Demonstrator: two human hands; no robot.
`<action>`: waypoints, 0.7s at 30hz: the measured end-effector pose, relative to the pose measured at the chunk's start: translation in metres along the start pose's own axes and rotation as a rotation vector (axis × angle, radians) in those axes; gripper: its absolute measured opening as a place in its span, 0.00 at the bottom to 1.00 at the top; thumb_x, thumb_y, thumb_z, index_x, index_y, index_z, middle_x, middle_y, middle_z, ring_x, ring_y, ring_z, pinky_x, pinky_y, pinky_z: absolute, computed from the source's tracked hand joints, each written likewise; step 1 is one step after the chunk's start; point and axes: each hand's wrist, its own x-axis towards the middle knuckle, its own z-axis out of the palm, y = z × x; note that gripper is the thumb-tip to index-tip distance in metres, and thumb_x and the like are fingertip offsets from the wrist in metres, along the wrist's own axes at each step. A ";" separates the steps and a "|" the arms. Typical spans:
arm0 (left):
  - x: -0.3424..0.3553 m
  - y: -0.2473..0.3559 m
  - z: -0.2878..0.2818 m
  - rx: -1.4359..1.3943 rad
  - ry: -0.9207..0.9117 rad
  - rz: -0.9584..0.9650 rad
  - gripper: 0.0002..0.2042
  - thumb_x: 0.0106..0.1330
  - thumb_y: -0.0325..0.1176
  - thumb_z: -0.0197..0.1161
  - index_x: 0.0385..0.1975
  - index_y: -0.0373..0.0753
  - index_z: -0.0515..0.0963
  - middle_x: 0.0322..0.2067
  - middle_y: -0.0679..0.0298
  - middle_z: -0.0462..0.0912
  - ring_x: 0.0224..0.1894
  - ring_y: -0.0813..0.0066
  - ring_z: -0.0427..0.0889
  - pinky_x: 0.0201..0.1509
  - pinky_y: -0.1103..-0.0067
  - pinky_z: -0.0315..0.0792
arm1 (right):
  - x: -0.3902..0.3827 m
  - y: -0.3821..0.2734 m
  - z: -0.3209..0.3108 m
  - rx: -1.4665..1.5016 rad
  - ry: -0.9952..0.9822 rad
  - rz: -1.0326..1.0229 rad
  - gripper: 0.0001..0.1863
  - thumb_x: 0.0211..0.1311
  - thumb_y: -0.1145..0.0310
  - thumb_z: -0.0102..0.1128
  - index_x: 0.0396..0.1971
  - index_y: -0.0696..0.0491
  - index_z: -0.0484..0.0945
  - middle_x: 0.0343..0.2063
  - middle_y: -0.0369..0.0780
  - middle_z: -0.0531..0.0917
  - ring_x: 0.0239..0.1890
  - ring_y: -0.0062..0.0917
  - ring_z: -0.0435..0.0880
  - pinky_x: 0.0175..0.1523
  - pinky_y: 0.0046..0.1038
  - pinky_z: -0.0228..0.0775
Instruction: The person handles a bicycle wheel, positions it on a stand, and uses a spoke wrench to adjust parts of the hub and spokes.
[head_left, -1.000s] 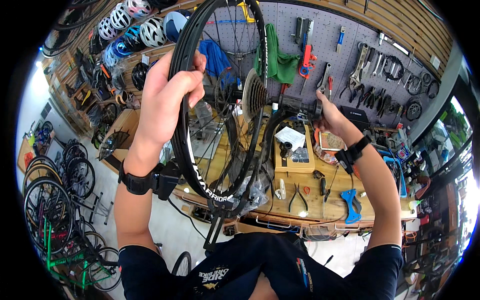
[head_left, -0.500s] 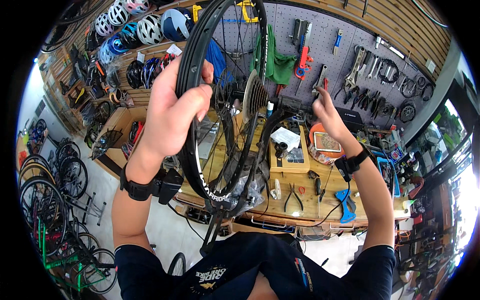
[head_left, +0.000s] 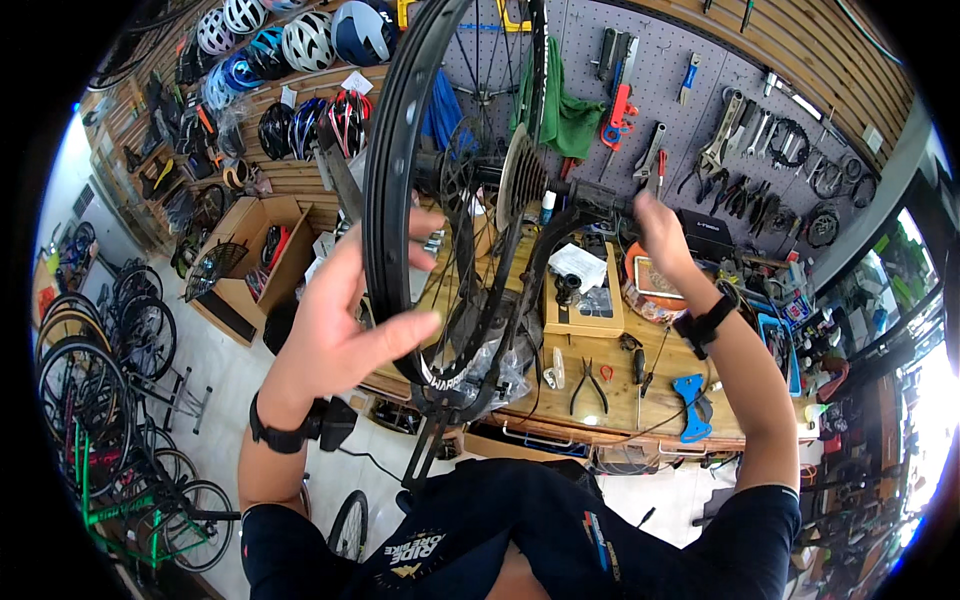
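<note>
A black bicycle wheel (head_left: 387, 200) stands upright in a black truing stand (head_left: 550, 240), its cassette (head_left: 522, 175) facing right and a brake rotor inside the spokes. My left hand (head_left: 350, 330) is open beside the rim's lower left side, fingers spread around it; whether any fingertip touches it I cannot tell. My right hand (head_left: 660, 235) is raised at the right end of the stand's axle (head_left: 600, 200); its fingertips are partly hidden, so what they hold is unclear. Below lies a wooden workbench (head_left: 500, 405).
On the bench are pliers (head_left: 589, 385), a blue tool (head_left: 694, 405), a cardboard tray (head_left: 583, 323) and an orange round container (head_left: 640, 300). Behind hang a pegboard (head_left: 750, 70) of tools, a green cloth (head_left: 560, 120) and helmets (head_left: 310, 40). Bicycles (head_left: 120, 450) crowd the left.
My left hand has let go of its grip high on the rim and moved down with fingers spread. My right hand stays near the axle's end. The view has shifted slightly.
</note>
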 end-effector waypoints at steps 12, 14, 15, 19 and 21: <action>-0.103 -0.057 -0.018 -0.110 0.091 -0.251 0.29 0.69 0.48 0.59 0.61 0.30 0.67 0.56 0.57 0.75 0.57 0.65 0.74 0.59 0.73 0.67 | 0.013 0.001 0.006 0.279 -0.063 0.227 0.36 0.68 0.37 0.42 0.40 0.61 0.75 0.31 0.45 0.79 0.24 0.34 0.78 0.30 0.34 0.70; -0.119 -0.070 -0.047 -0.081 0.154 -0.354 0.28 0.73 0.48 0.53 0.62 0.30 0.65 0.54 0.58 0.76 0.55 0.68 0.75 0.57 0.75 0.68 | 0.003 -0.019 0.008 0.084 -0.057 -0.035 0.33 0.69 0.40 0.43 0.42 0.61 0.74 0.33 0.47 0.80 0.27 0.37 0.80 0.30 0.35 0.70; -0.120 -0.079 -0.058 -0.073 0.178 -0.400 0.27 0.75 0.48 0.49 0.62 0.30 0.64 0.53 0.59 0.76 0.53 0.70 0.76 0.55 0.75 0.68 | -0.005 -0.022 0.010 -0.193 0.133 -0.372 0.29 0.69 0.44 0.45 0.45 0.60 0.73 0.36 0.50 0.80 0.33 0.43 0.82 0.36 0.38 0.73; -0.072 -0.108 -0.091 -0.042 0.304 -0.488 0.21 0.77 0.44 0.47 0.57 0.34 0.71 0.49 0.63 0.78 0.50 0.76 0.77 0.55 0.80 0.68 | 0.003 -0.012 0.009 -0.231 0.238 -0.533 0.21 0.71 0.56 0.46 0.43 0.62 0.73 0.25 0.46 0.78 0.33 0.32 0.81 0.40 0.35 0.71; -0.040 -0.122 -0.104 0.064 0.306 -0.485 0.21 0.74 0.38 0.52 0.61 0.33 0.69 0.50 0.61 0.80 0.51 0.72 0.79 0.57 0.77 0.71 | 0.024 0.001 0.007 -0.122 0.152 -0.146 0.22 0.71 0.55 0.45 0.41 0.62 0.73 0.22 0.42 0.77 0.31 0.30 0.80 0.36 0.33 0.69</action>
